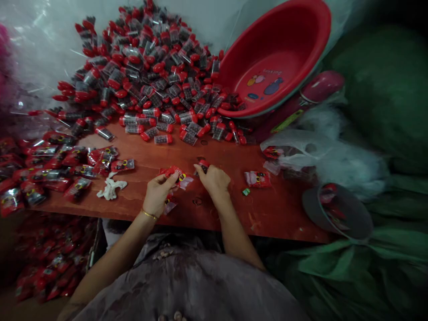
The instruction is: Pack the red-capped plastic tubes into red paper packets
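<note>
My left hand (158,192), with a thin bracelet on the wrist, pinches a small red printed plastic packet (183,179) over the wooden table. Whether this packet has anything inside is hard to tell. Just to its right, my right hand (216,180) is closed around a small red-capped clear container (203,165), mostly covered by the fingers. Beneath my left hand lies another red packet (170,204), partly hidden. Beyond both hands rises a large pile of red-capped clear containers (157,84) with dark contents.
A red basin (301,40) leans tilted at the back right. Filled red packets (56,165) spread over the left, near a crumpled white cloth (112,189). On the right are a single packet (258,179), a clear plastic bag (344,156) and a grey bowl (312,207) at the table edge.
</note>
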The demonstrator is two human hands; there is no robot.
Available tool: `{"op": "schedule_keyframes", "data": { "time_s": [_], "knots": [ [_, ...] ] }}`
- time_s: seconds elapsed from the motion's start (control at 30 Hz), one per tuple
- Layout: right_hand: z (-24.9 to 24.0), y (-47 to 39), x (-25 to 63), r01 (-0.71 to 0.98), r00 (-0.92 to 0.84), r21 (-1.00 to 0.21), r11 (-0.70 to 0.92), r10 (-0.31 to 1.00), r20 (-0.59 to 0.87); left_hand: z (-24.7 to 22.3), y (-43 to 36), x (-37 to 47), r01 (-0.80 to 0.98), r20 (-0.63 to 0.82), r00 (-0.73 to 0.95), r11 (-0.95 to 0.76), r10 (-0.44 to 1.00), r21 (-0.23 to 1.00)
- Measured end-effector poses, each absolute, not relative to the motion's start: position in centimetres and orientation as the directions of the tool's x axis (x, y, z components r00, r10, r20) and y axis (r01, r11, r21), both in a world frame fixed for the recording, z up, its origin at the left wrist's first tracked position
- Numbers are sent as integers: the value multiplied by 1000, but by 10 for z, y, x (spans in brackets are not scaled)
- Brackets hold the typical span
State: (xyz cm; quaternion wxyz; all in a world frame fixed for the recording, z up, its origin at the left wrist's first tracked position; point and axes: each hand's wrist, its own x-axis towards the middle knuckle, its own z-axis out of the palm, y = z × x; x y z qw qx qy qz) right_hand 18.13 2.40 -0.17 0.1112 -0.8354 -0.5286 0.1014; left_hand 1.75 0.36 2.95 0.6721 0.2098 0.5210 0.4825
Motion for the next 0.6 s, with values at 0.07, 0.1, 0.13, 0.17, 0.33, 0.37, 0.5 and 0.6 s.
{"op": "schedule_keyframes", "data": {
  "time_s": [0.07, 0.1, 0.13, 0.17, 0.33, 0.37, 0.5, 0.6],
  "knots": [
    [0, 24, 179, 891, 378, -241, -385, 923, -78, 29, 5, 19, -450, -522, 24, 476, 853, 756],
    [0, 22, 177, 903, 342, -255, -346, 938, -64, 29, 6, 19, -464, -539, 44, 495, 841, 735],
    [0, 19, 176, 906, 304, -297, -302, 952, -41, 28, 7, 18, -477, -558, 62, 516, 828, 712],
    [-1, 14, 175, 894, 268, -369, -254, 963, -15, 28, 8, 16, -489, -573, 76, 531, 816, 691],
    [3, -23, 184, 428, 123, -901, -76, 992, -25, 28, 11, 4, -515, -580, 111, 546, 807, 661],
    [7, -31, 186, 328, 78, -941, -79, 995, -57, 28, 11, 3, -510, -576, 111, 545, 809, 666],
    [22, -49, 186, 215, -7, -973, -89, 996, -93, 29, 7, 7, -469, -544, 121, 531, 830, 706],
    [25, -48, 181, 250, 15, -965, -80, 997, -78, 31, 4, 11, -431, -513, 140, 518, 847, 738]
  ]
}}
